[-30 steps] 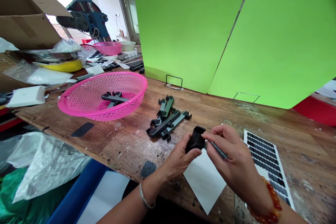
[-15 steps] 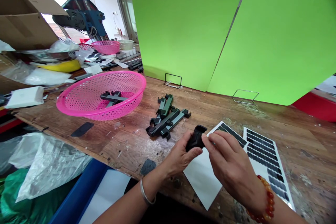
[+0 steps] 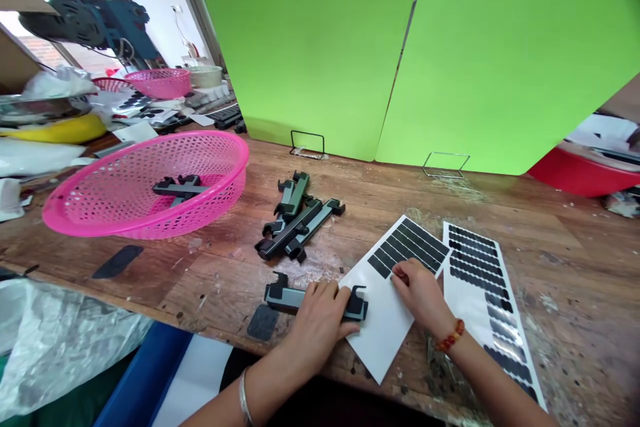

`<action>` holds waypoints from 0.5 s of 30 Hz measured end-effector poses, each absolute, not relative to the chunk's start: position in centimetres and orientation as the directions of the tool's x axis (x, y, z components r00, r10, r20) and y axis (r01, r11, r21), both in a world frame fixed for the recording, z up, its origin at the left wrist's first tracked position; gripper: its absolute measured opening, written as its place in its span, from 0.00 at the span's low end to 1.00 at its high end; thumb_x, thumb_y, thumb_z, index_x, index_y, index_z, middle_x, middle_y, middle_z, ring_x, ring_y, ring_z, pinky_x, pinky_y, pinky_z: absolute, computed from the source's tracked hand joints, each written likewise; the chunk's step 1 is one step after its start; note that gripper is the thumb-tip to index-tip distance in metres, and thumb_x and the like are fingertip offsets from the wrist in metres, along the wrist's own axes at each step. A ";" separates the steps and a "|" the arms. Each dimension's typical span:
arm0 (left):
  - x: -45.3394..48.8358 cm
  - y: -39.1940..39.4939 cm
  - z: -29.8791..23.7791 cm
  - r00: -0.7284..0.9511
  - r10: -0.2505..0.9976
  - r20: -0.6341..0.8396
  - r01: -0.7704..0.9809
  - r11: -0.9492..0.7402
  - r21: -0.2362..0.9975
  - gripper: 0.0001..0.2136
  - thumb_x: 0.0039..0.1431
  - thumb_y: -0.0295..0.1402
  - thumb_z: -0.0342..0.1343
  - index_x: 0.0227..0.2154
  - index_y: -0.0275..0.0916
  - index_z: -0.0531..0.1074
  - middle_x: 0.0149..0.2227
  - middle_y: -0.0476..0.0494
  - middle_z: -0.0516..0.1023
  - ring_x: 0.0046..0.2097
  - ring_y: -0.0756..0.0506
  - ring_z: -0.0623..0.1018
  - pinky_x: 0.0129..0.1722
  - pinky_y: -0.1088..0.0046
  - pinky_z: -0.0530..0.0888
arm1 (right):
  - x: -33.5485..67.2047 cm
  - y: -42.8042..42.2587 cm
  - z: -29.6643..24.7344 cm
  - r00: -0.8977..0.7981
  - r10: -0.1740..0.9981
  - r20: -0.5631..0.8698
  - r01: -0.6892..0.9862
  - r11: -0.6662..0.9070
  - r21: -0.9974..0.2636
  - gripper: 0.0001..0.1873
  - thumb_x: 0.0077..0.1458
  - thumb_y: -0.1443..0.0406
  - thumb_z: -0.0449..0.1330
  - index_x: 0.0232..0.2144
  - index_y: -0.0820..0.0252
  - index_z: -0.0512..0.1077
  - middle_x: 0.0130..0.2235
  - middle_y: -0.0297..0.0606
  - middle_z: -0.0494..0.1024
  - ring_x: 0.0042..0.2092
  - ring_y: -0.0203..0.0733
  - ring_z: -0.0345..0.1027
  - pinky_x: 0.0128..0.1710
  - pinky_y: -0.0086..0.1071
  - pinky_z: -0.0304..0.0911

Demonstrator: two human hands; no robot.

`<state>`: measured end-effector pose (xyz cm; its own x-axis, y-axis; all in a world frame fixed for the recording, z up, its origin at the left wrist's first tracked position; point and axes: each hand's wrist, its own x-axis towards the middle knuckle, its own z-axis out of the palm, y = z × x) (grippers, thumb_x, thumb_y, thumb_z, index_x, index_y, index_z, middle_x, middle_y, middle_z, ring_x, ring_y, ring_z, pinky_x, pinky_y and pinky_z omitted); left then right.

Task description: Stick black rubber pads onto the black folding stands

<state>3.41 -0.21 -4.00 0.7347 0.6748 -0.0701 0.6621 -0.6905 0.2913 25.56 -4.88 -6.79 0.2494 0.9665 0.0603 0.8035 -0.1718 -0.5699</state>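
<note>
My left hand lies closed over a dark grey bar with black hooked ends, which rests near the table's front edge. The bar's right end overlaps a white sheet with black sticker strips. Over that sheet, my right hand is pinched at the lower edge of the black strips; whatever lies between its fingertips is too small to make out. Beyond my left hand, several similar hooked bars are heaped together on the wood.
A pink mesh basket holding a few bars stands at the left. A second sheet of black stickers lies at the right. Green panels with wire stands rise behind. Dark flat patches lie near the front edge.
The hooked bar, held up between both hands before, now lies on the table under my left hand. My right hand has let go of it and moved to the sticker sheet. The view has shifted right.
</note>
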 end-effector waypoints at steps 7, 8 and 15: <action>5.8 1.6 -4.4 0.791 0.600 0.119 0.490 -0.738 0.464 0.29 0.52 0.46 0.61 0.53 0.39 0.62 0.56 0.37 0.66 0.56 0.37 0.65 0.55 0.58 0.65 | 24.4 -4.3 -6.9 0.311 0.950 0.040 0.867 -0.266 -0.421 0.06 0.57 0.65 0.52 0.32 0.61 0.68 0.37 0.43 0.70 0.40 0.47 0.67 0.41 0.37 0.61; 6.2 2.0 -4.7 0.821 0.561 0.107 0.456 -0.757 0.468 0.29 0.53 0.48 0.59 0.54 0.40 0.63 0.57 0.37 0.65 0.55 0.37 0.66 0.54 0.58 0.66 | 24.3 -4.2 -6.9 0.320 0.947 0.036 0.872 -0.279 -0.403 0.06 0.57 0.66 0.52 0.33 0.61 0.69 0.37 0.44 0.70 0.41 0.47 0.67 0.41 0.36 0.61; 7.8 2.4 -6.2 0.860 0.509 -0.032 0.489 -0.805 0.337 0.28 0.51 0.48 0.61 0.53 0.43 0.64 0.55 0.41 0.67 0.48 0.37 0.69 0.46 0.58 0.70 | 24.1 -3.4 -7.4 0.396 0.917 -0.049 0.839 -0.383 -0.387 0.05 0.53 0.68 0.53 0.32 0.62 0.69 0.38 0.45 0.72 0.39 0.46 0.69 0.38 0.34 0.59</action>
